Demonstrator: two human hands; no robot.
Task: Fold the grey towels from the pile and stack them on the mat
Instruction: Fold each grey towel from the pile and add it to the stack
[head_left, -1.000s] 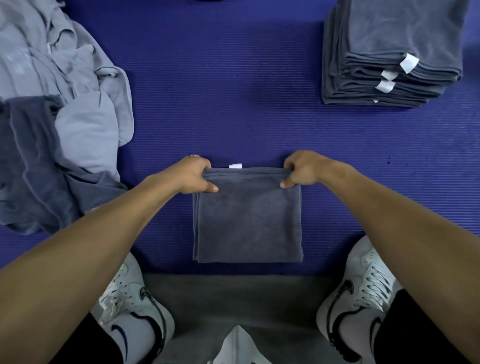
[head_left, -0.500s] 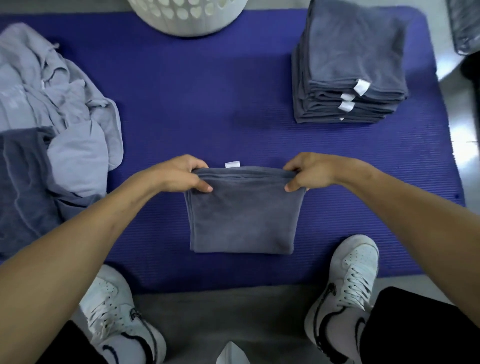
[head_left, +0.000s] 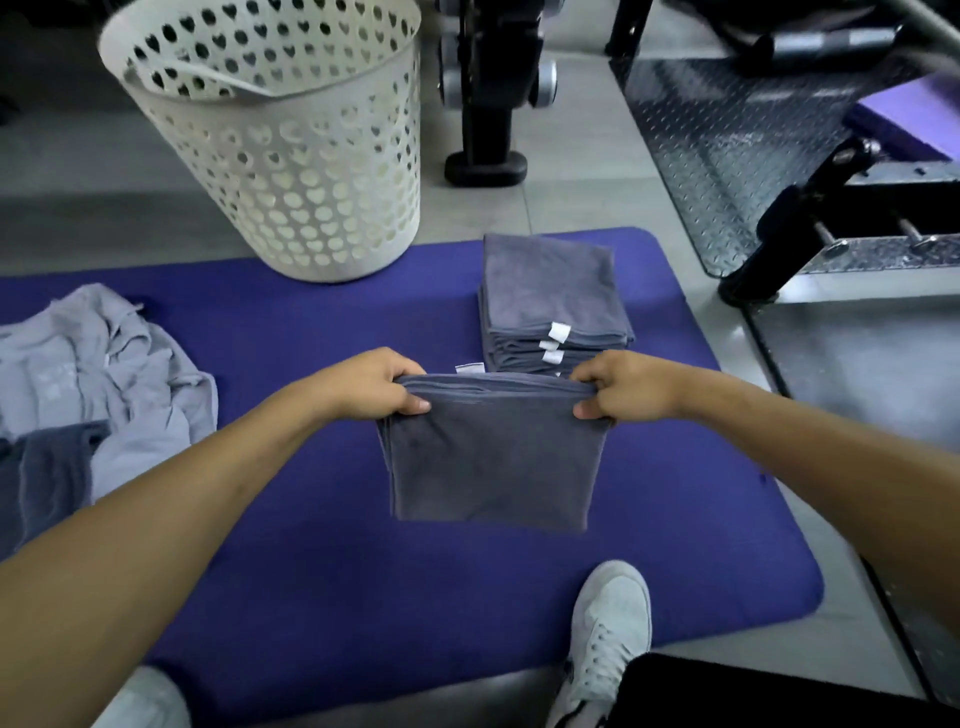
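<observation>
Left hand (head_left: 376, 384) grips the upper left corner of a folded grey towel (head_left: 493, 457), fingers curled over the top edge, thumb pressed on the front face. Right hand (head_left: 626, 384) grips the upper right corner the same way, thumb on the front. The towel spans between the two hands, top edge stretched level, body hanging down from the grip; several fold layers show along the top and left edges. A small white tag (head_left: 470, 368) sticks up from the far side of the top edge, nearer the left hand. The towel is over the middle of the purple mat (head_left: 322, 545); whether its lower edge touches the mat cannot be told. Just beyond the right hand, on the far right part of the mat, a stack of folded grey towels (head_left: 548, 291), white tags showing on its near side. At far left on the mat, a pile of unfolded laundry (head_left: 88, 395): pale grey cloth on top, dark grey cloth at the near left edge. White perforated laundry basket (head_left: 280, 171) stands at the mat's far edge, partly on it. Beyond and right, black gym equipment (head_left: 810, 218) with a diamond-plate metal surface on a grey floor. One white sneaker (head_left: 608, 639) rests at the near right edge of the mat.
</observation>
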